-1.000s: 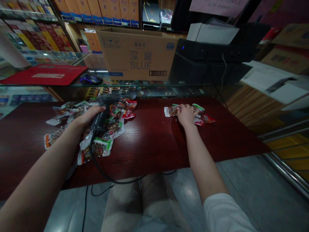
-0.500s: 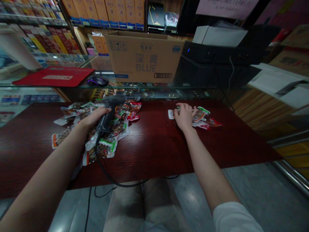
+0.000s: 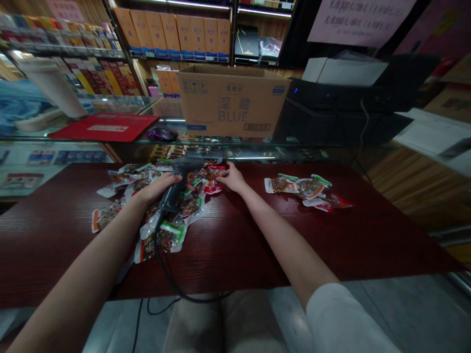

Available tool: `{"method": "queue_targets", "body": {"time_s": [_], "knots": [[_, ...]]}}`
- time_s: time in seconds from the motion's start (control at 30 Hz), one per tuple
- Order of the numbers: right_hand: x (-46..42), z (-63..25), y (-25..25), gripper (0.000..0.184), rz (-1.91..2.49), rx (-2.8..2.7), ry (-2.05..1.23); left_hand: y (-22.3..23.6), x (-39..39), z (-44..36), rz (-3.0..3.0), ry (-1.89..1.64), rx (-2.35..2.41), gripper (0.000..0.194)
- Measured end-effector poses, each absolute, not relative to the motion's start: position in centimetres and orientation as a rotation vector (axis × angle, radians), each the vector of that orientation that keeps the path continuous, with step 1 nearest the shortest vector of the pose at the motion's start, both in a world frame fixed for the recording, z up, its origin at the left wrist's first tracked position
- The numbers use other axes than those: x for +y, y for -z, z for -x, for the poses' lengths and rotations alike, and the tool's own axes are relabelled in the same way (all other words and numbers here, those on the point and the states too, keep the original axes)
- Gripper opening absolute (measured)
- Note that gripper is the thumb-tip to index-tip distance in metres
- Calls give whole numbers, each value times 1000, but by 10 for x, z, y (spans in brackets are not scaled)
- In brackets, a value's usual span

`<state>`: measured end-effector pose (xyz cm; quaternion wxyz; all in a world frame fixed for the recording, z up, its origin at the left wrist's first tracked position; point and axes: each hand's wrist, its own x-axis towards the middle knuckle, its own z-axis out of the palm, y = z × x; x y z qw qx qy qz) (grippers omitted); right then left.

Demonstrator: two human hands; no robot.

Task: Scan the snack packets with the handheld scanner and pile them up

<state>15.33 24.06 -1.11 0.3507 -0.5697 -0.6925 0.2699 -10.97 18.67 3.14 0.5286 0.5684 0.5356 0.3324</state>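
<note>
My left hand (image 3: 159, 188) is wrapped round the grip of a black barcode scanner (image 3: 172, 190), held over a pile of clear vacuum-packed snack packets (image 3: 172, 230) on the left of the dark red table. At the pile's right edge, the fingers of my right hand (image 3: 233, 178) close on a red snack packet (image 3: 214, 179). Part of that packet is covered by the fingertips. A smaller group of snack packets (image 3: 312, 188), with white, green, orange and red edges, lies apart on the right.
Behind the table (image 3: 243, 245), a glass counter bears a cardboard box (image 3: 235, 108), a red mat (image 3: 103, 127) and a computer mouse (image 3: 162, 134). The scanner's black cable (image 3: 172, 282) hangs over the front edge. White paper (image 3: 427, 130) lies at the right.
My right hand has moved left from the smaller packet group to the red packet at the larger pile. My left hand still holds the scanner. The view has shifted slightly.
</note>
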Motion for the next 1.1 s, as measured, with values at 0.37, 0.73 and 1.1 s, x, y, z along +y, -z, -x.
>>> {"method": "queue_targets", "body": {"time_s": [0.37,0.73,1.1], "knots": [[214,-214,11,40,1138,-1271,-1084,-35,183,104,-1343,-772,1296,41],[184,-303,-9,39,1189,-1094,-909,-64,173,60,-1503,-800,1326,34],[182,-294,-1,31,1227,-1203,-824,-49,146,-39,-1418,-825,895,36]]}}
